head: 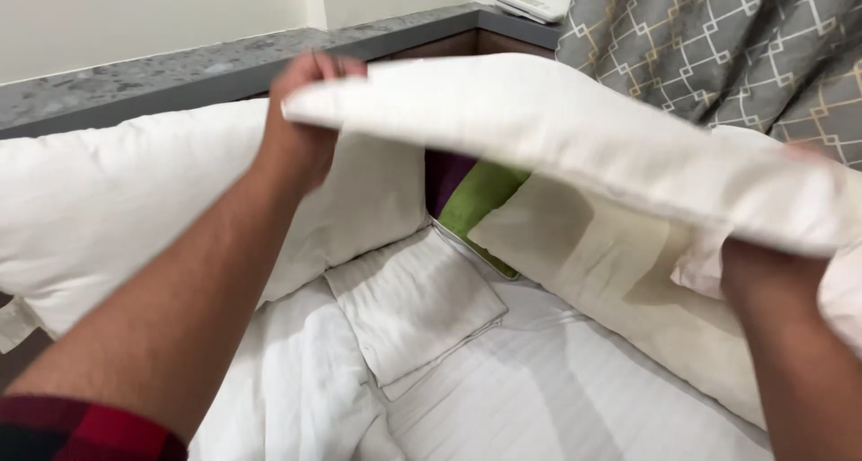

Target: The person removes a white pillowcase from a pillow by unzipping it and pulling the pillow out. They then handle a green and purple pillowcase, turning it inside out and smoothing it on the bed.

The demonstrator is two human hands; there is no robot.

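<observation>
— Grey stone ledge (180,70) and patterned grey curtain (718,39) behind the bed; what have I got?

— My left hand (301,124) is clamped on one end of the long white fabric pillow (557,138), and my right hand (763,277) grips the other end from beneath. It hangs level between them, above the folded white towel (417,304). I'd judge even tension at both ends keeps it from sagging.

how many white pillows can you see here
3. One long white pillow held up by the left hand and right hand; one at left; one at right, beneath it. Others may be hidden.
</observation>
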